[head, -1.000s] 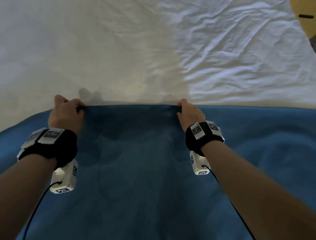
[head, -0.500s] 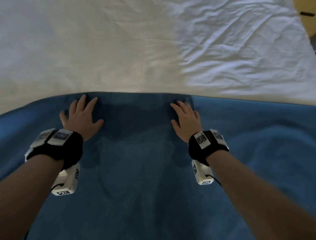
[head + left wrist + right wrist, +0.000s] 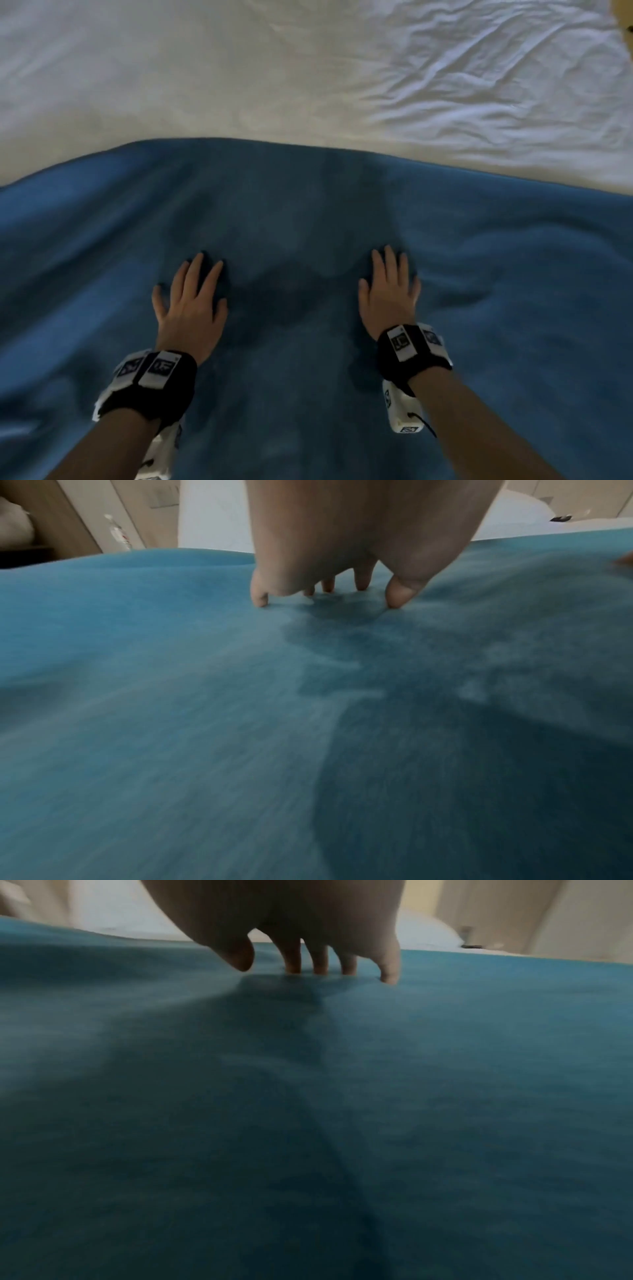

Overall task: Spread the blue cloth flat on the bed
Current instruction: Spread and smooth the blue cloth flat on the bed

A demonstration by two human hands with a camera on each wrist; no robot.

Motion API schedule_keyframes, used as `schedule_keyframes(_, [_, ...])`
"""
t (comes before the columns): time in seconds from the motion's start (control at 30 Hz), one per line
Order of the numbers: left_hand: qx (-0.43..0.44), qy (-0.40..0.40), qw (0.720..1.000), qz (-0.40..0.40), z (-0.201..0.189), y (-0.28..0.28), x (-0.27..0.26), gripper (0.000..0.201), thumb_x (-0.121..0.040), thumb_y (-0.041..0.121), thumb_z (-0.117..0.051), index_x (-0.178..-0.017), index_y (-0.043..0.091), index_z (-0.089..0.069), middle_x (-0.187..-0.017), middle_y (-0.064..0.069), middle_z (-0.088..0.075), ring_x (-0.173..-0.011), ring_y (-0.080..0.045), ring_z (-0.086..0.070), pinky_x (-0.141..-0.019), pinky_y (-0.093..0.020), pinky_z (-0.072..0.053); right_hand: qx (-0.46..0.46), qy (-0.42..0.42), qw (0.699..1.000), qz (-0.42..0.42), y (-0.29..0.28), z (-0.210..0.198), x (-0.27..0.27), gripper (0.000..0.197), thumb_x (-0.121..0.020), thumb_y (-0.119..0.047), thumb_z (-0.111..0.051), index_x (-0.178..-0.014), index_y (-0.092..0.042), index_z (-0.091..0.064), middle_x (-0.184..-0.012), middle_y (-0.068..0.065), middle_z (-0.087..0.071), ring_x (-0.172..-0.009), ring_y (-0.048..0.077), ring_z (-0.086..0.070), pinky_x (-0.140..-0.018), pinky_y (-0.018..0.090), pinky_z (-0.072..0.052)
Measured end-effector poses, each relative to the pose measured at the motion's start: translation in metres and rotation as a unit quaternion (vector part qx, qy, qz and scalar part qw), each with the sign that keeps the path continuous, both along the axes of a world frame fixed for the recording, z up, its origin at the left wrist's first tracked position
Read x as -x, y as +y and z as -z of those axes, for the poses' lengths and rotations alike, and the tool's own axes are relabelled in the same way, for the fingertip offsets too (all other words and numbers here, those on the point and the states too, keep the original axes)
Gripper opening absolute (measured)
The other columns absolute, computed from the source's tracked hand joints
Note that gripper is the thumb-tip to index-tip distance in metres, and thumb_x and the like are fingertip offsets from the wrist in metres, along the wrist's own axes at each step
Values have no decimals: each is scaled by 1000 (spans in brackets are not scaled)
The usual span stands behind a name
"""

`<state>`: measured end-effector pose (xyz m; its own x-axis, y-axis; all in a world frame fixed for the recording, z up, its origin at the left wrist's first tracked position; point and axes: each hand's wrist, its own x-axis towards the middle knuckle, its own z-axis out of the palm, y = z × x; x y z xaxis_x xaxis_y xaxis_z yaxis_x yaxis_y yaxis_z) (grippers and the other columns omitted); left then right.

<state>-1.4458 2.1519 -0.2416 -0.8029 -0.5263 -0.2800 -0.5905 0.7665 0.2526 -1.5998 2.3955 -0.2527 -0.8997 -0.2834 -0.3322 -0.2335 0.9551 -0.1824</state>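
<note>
The bed (image 3: pixel 308 85) lay under a white, creased sheet, bare across its far part. Over its near part lay the blue cloth (image 3: pixel 308 205), large enough to run off both sides of the head view, its far edge a shallow curve against the white. Most of it sat smooth; soft ripples showed on its right side, beyond the right hand.

The cloth looked thick, napped and limp, like fleece. By that look it would be light for its size, would drape and not hold a shape, and would cling a little to the sheet, so it would drag and bunch more than slide. Nothing about it seemed fragile. Flat palms pushing outward would suit the ripples; for shifting the whole cloth, the far edge or a corner seemed the better place to pinch, with the hands well apart so the span between them stayed taut.

The left hand (image 3: pixel 191 305) rested palm down on the cloth, fingers (image 3: pixel 397 593) straight and spread, tips touching the nap. The right hand (image 3: pixel 388 294) lay flat likewise, its fingers (image 3: pixel 388 969) straight and closer together, thumb out to the side. Neither hand gripped any cloth.
</note>
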Motion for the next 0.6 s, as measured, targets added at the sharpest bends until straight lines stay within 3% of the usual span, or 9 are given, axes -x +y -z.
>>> schedule_keyframes(0.1, [6, -9, 998, -56, -8, -7, -44, 58, -86, 22, -58, -141, 24, -38, -153, -4, -30, -141, -26, -24, -112, -58, -16, 52, -15, 987, -151, -55, -1, -49, 55, -95, -37, -29, -146, -23, -16, -159, -3, -6, -147, 21, 0, -117, 54, -5])
schedule_keyframes(0.23, [13, -37, 990, -135, -18, -29, -116, 56, -81, 18, -62, -135, 20, -47, -147, -7, -40, -136, -28, -35, -111, -54, -20, 104, -64, 937, -328, -106, -5, -133, 54, -90, -34, -39, -142, -24, -27, -157, -1, -15, -146, 26, -4, -114, 61, -5])
schedule_keyframes(0.33, [46, -29, 984, -168, -28, -46, -167, 45, -77, 22, -51, -119, 10, -60, -127, -18, -57, -116, -39, -52, -101, -55, -32, 98, -104, 892, -429, -122, -7, -193, 57, -88, -36, -44, -140, -23, -27, -157, 3, -11, -146, 29, 0, -114, 60, 1])
schedule_keyframes(0.47, [58, -23, 966, -250, -36, -69, -221, 19, -81, 14, -55, -98, 10, -61, -101, -22, -63, -98, -44, -59, -84, -54, -41, 88, -144, 856, -488, -138, -13, -256, 64, -86, -47, -49, -141, -22, -26, -158, 6, -5, -145, 30, 6, -113, 62, 6])
schedule_keyframes(0.6, [11, -33, 949, -314, -29, -92, -270, 15, -83, 11, -52, -97, 12, -57, -107, -21, -61, -93, -45, -60, -74, -48, -46, 46, -167, 839, -516, -161, -18, -306, 89, -76, -55, -61, -145, -19, -17, -157, 13, 5, -143, 37, 12, -110, 61, 13])
